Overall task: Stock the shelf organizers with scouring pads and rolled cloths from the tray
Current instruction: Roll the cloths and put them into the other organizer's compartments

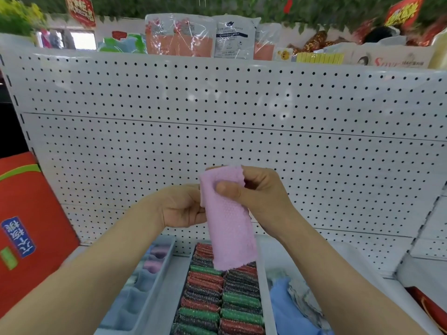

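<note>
A pink cloth point(228, 228) hangs folded lengthwise in front of the pegboard, held up above the shelf. My right hand point(256, 192) pinches its top end, thumb on the front. My left hand point(181, 206) grips its left edge a little lower. Below, a narrow grey organizer point(167, 267) at the left holds rolled pink and blue cloths. A middle organizer point(262, 281) is packed with rows of red, green and dark glittery scouring pads point(217, 298). At the lower right lie loose blue point(287, 308) and grey cloths point(304, 301); whatever they lie in is hidden.
A white pegboard back panel point(217, 131) rises behind the shelf. An orange box point(31, 226) stands at the left. Packaged goods point(200, 36) sit on top of the shelving unit. A red item point(428, 308) shows at the lower right edge.
</note>
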Tool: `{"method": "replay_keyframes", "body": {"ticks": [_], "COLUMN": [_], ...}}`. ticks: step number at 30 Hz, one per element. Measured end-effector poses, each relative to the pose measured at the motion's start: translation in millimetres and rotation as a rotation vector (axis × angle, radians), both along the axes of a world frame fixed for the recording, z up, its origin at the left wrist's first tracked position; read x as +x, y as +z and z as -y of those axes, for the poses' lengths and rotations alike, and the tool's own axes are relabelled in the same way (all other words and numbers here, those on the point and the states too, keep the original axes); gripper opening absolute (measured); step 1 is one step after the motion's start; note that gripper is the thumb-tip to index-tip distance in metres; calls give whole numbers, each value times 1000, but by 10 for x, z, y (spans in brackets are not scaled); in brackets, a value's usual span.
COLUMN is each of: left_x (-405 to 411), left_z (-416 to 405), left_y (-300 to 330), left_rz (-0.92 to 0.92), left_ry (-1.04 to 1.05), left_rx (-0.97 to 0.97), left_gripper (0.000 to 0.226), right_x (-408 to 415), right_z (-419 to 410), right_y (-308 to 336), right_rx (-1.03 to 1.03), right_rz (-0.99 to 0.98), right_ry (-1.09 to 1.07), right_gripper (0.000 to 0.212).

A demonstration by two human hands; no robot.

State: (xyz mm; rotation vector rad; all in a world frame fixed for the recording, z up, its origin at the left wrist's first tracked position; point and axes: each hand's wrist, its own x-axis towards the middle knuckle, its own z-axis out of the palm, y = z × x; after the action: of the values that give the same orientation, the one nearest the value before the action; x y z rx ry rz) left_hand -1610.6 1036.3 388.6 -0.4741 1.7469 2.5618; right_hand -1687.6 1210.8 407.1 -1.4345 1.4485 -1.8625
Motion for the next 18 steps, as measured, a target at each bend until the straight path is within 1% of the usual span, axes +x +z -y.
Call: {"method": "replay_keyframes", "body": {"ticks": [3,6,8,9,10,11,12,14,16,18], "left_x": [-17,5,28,41,60,85,124,189,198,198], "left_z": [-93,-150,-175,-201,-224,-260,-310,-391,-411,-389], "left_y": [-49,-62,-72,-76,-80,-69,-46,-13,-19,-55], "left_rz": [-36,-63,-65,-88,-137,-209,-280,-367,-373,-351], "left_ry": [-33,-67,-33,10,60,98,128,171,241,291], "left_rx": [74,75,-73,-168,-231,-264,-310,-465,-586,-607], "left_gripper": [21,28,38,49,60,67,68,60,51,46], "right_x": [-18,-57,-83,-97,-112,-124,-135,-136,-125,-112], "right_z": [81,128,144,146,147,148,152,163,189,209], "right_y": [18,14,16,24,35,45,49,55,50,57], "right_rx": [-44,-68,-77,-77,-70,-61,-52,-31,-26,-18], "right_rz": [140,194,224,244,270,298,322,348,359,406], "right_ry": [-77,-139,-174,-197,-217,-229,-234,-240,-237,-206], "right_gripper": [14,13,24,31,34,31,26,17,13,13]}}
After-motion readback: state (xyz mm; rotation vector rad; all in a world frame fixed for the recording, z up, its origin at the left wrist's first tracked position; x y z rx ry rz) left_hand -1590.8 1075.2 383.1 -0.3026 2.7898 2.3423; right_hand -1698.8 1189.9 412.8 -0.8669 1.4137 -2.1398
